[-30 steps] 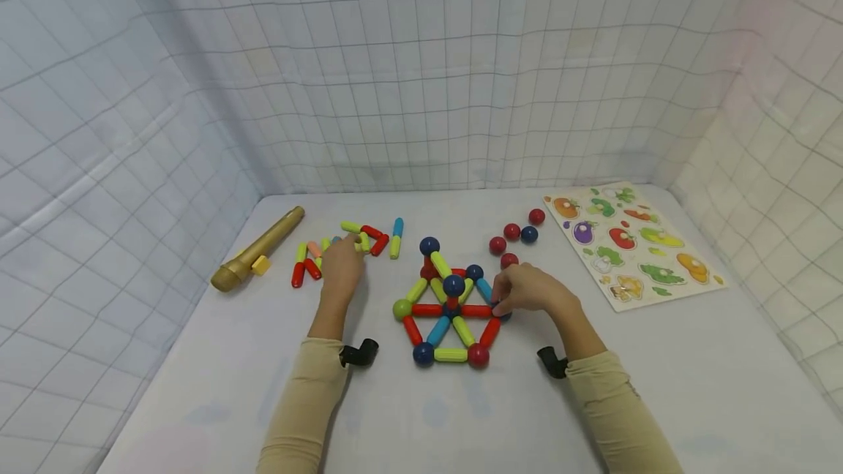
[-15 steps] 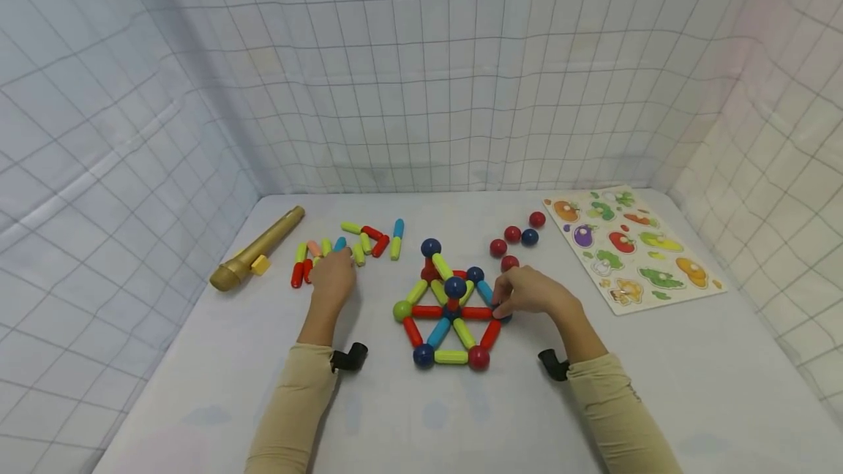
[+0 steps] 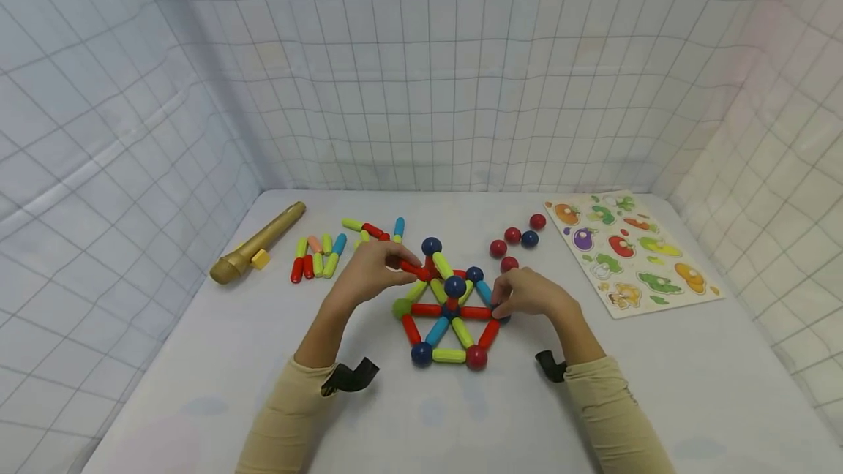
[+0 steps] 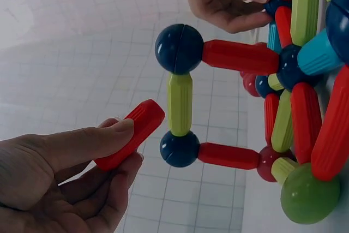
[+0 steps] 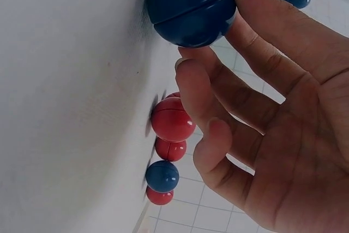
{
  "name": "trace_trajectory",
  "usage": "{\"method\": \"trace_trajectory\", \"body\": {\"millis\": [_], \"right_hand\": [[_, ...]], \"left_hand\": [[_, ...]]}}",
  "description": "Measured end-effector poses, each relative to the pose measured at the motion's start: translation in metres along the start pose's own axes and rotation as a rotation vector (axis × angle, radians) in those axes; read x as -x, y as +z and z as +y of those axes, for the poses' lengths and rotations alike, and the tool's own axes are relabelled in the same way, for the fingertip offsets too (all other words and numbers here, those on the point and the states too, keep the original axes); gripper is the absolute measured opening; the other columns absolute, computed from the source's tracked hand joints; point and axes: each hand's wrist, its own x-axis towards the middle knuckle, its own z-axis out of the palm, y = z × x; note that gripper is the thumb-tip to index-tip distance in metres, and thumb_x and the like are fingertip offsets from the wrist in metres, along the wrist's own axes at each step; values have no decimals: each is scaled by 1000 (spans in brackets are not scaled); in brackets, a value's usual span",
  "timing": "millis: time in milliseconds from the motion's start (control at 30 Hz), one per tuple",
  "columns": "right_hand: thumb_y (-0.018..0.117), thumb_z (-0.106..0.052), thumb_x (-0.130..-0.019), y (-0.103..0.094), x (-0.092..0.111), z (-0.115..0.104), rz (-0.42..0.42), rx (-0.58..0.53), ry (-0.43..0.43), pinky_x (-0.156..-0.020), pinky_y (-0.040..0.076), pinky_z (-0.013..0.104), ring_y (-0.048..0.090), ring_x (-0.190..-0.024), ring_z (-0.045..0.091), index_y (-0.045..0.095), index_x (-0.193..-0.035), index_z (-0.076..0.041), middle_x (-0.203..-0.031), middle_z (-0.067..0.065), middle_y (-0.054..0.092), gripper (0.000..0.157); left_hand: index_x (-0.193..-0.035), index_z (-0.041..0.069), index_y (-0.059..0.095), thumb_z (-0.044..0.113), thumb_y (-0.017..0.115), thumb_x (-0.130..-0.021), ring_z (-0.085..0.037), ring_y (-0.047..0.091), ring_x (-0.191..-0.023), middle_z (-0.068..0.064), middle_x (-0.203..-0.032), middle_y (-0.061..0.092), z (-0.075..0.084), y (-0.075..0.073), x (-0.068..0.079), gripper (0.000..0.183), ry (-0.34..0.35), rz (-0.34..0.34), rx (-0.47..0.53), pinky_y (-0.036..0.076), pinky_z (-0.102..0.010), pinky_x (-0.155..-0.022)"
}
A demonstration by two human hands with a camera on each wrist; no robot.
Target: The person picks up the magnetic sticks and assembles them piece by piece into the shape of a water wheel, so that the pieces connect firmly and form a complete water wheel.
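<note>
A flat hexagonal frame of magnetic rods and balls lies on the table, with a green ball [image 3: 402,309] at its left corner. Two red rods stand up from it, each topped by a dark blue ball, and a lime rod [image 4: 180,105] bridges these tops. My left hand [image 3: 364,269] pinches a loose red rod [image 4: 139,129] between thumb and fingers, beside the raised part and slightly apart from it in the left wrist view. At the frame's right corner, my right hand [image 3: 533,291] holds a dark blue ball [image 5: 191,12] with thumb and fingertips.
Loose rods [image 3: 334,254] in several colours lie at the back left, near a gold microphone-shaped toy [image 3: 260,243] and a small yellow block [image 3: 260,260]. Several loose balls [image 3: 512,235] sit behind my right hand. A vegetable puzzle board [image 3: 632,251] lies at the right.
My left hand has moved right from the loose rods to the raised part of the frame, bringing a red rod. My right hand has stayed at its corner ball.
</note>
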Motion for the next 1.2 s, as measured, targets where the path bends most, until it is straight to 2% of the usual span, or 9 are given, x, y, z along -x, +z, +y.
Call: {"method": "trace_trajectory", "body": {"millis": [233, 600, 667, 767, 833, 867, 933, 1100, 1200], "right_hand": [[79, -18, -79, 2, -1, -3, 7, 25, -12, -69, 46, 30, 54, -80, 17, 71, -86, -19, -84, -1, 64, 11], [78, -18, -80, 1, -1, -7, -3, 35, -19, -69, 45, 30, 54, -80, 17, 71, -87, -18, -83, -1, 62, 11], [79, -19, -80, 1, -1, -7, -3, 36, -19, -69, 45, 30, 54, -80, 17, 71, -87, -18, -83, -1, 62, 11], [79, -19, -80, 1, -2, -6, -10, 37, -12, -69, 46, 30, 54, -81, 17, 70, -87, -19, -84, -1, 62, 11], [79, -20, -80, 1, -2, -5, -12, 38, -7, -70, 46, 30, 54, -81, 17, 70, -87, -19, -84, -1, 62, 11], [79, -20, -80, 1, -2, -5, -12, 37, -6, -70, 46, 30, 54, -82, 17, 70, -87, -19, -84, -1, 62, 12], [79, -20, -79, 0, -2, -4, -9, 34, -2, -70, 46, 30, 54, -82, 17, 70, -87, -19, -85, -1, 62, 12], [79, -19, -79, 1, 0, -4, -8, 22, 7, -70, 47, 30, 54, -82, 17, 70, -87, -18, -85, 0, 62, 12], [79, -18, -79, 2, 0, -4, -5, 18, 6, -69, 47, 30, 54, -82, 17, 70, -86, -18, -84, 0, 62, 12]], "left_hand": [[-93, 11, 71, 13, 78, -81, -16, 67, -88, -3, -93, 72, 8, 11, 4, 14, 1, 0, 59, 57, -29, -79], [-91, 12, 69, 15, 79, -82, -14, 68, -90, -2, -94, 72, 6, 17, 3, 13, 25, -41, 97, 57, -28, -80], [-96, 12, 70, 16, 79, -81, -16, 68, -94, -2, -98, 72, 5, 15, 3, 18, 33, -58, 82, 57, -30, -83], [-118, 15, 66, 19, 80, -81, -21, 66, -102, -5, -109, 71, 1, 9, 3, 40, 31, -122, 41, 56, -34, -87], [-133, 16, 58, 19, 79, -81, -25, 64, -107, -10, -118, 69, -9, 3, 1, 56, 17, -156, 18, 55, -38, -89], [-138, 16, 54, 19, 78, -82, -27, 63, -108, -12, -120, 67, -15, -1, -1, 61, -4, -156, 1, 55, -40, -90], [-141, 14, 51, 16, 75, -85, -30, 63, -108, -16, -122, 66, -32, -8, -6, 61, -66, -107, -52, 55, -41, -88], [-133, 6, 56, 17, 66, -91, -33, 64, -100, -20, -120, 65, -77, -17, -14, 44, -329, 115, -332, 55, -41, -74], [-132, 1, 56, 17, 65, -91, -41, 61, -104, -28, -124, 59, -96, -17, -15, 44, -440, 187, -460, 54, -48, -74]]}}
